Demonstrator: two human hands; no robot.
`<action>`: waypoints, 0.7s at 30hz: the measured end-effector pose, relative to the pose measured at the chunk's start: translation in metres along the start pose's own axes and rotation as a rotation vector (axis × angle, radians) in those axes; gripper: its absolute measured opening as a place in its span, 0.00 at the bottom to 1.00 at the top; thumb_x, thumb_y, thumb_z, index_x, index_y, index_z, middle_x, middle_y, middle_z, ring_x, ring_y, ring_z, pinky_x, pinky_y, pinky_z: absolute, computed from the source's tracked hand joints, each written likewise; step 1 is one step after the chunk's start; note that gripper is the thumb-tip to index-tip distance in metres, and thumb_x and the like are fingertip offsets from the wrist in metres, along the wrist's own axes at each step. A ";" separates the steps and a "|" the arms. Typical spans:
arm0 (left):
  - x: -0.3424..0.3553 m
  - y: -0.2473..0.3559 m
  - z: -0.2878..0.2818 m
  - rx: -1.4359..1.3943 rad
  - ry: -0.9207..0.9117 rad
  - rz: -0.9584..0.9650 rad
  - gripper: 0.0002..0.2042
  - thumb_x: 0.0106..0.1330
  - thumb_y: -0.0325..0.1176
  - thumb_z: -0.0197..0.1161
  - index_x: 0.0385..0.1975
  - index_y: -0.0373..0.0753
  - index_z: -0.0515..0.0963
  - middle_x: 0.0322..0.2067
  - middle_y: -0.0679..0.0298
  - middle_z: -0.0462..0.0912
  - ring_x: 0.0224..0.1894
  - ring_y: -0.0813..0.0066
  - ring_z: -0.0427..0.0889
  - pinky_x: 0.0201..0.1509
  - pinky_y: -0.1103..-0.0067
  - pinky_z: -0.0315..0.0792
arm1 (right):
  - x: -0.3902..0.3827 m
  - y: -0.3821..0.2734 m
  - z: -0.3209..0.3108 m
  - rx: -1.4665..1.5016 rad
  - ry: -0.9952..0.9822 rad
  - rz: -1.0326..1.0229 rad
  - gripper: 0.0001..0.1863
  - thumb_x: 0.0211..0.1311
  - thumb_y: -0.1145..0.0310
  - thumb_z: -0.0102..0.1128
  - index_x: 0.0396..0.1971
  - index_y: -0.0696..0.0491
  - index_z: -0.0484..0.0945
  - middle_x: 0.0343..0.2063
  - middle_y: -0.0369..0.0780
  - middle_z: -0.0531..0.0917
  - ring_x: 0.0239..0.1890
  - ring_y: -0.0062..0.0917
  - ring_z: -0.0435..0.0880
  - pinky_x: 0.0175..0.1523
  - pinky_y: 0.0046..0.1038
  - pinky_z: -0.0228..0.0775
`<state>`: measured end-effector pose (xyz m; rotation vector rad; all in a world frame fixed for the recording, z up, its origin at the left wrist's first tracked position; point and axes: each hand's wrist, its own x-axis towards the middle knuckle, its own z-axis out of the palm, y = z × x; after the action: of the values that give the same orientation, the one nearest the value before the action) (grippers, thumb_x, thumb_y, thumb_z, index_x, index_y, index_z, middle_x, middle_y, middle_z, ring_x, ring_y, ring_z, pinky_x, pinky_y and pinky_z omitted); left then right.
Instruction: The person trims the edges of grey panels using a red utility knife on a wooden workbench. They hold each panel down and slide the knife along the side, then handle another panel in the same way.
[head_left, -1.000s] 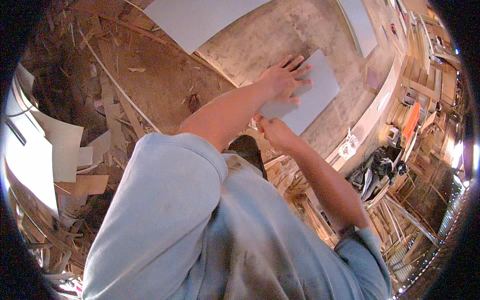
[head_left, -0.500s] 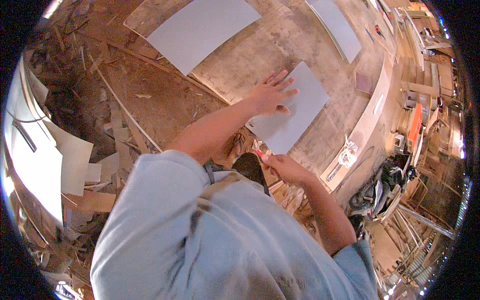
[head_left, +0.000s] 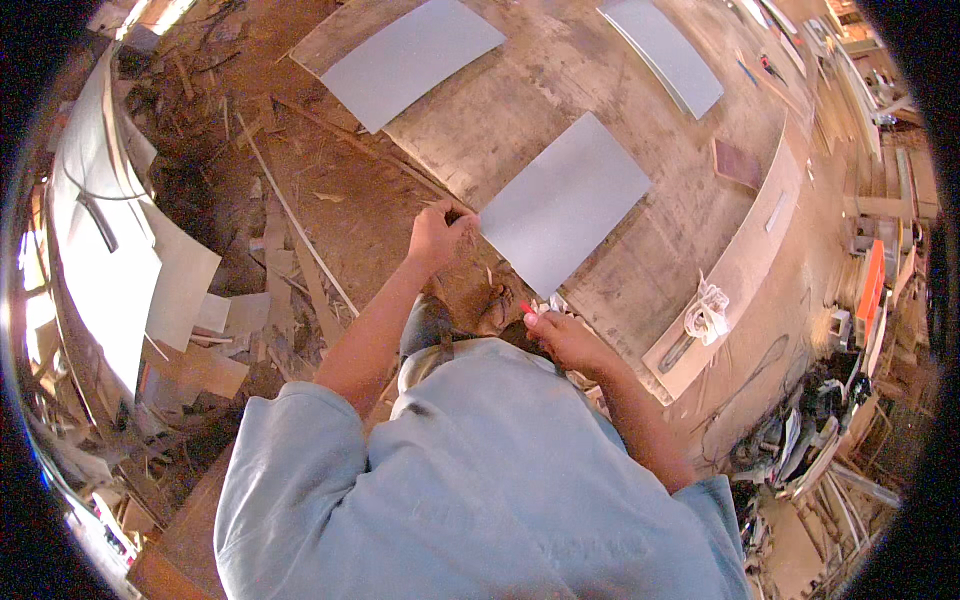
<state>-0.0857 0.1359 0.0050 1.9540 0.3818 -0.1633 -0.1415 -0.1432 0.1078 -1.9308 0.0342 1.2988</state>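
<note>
A pale grey rectangular sheet (head_left: 565,205) lies flat on the worn wooden table (head_left: 530,100), close to its near edge. My left hand (head_left: 440,238) is at the sheet's left corner with its fingers curled together. Its fingertips meet or nearly meet the corner, and whether they grip anything is hidden. Just below the sheet's nearest corner, my right hand (head_left: 562,338) is closed around a small red-handled tool (head_left: 528,309). Most of that tool is covered by the fingers, so its kind is unclear.
Two more grey sheets lie farther back, a left sheet (head_left: 412,62) and a right sheet (head_left: 668,55). A long pale board (head_left: 745,270) runs along the right side, with crumpled white material (head_left: 706,312) on it. Scrap wood (head_left: 235,310) litters the left floor.
My left hand has come off the sheet's surface, moving left to its corner, and its spread fingers have curled in. My right hand keeps the red-handled tool. The whole view has shifted slightly.
</note>
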 end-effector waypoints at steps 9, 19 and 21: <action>-0.057 -0.160 -0.014 0.275 0.654 -0.153 0.29 0.62 0.30 0.68 0.63 0.33 0.69 0.61 0.50 0.76 0.54 0.57 0.81 0.57 0.69 0.75 | -0.015 -0.001 -0.015 0.077 -0.211 -0.152 0.31 0.75 0.38 0.46 0.38 0.55 0.78 0.23 0.29 0.71 0.23 0.14 0.65 0.27 0.21 0.56; -0.162 0.041 0.030 0.396 0.273 0.393 0.29 0.59 0.37 0.69 0.63 0.43 0.73 0.59 0.56 0.78 0.58 0.56 0.79 0.65 0.63 0.68 | -0.010 -0.032 -0.007 0.431 -0.363 -0.527 0.37 0.77 0.36 0.35 0.54 0.59 0.72 0.39 0.43 0.86 0.32 0.22 0.82 0.44 0.26 0.78; -0.152 0.042 0.029 0.410 0.342 0.426 0.20 0.61 0.36 0.66 0.55 0.45 0.80 0.48 0.62 0.86 0.53 0.59 0.82 0.58 0.64 0.72 | -0.007 -0.031 -0.014 0.457 -0.380 -0.419 0.36 0.80 0.41 0.30 0.56 0.61 0.72 0.43 0.44 0.86 0.37 0.27 0.84 0.49 0.30 0.76</action>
<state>-0.2124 0.0657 0.0735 2.4266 0.1474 0.4023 -0.1205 -0.1335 0.1344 -1.2076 -0.2337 1.2193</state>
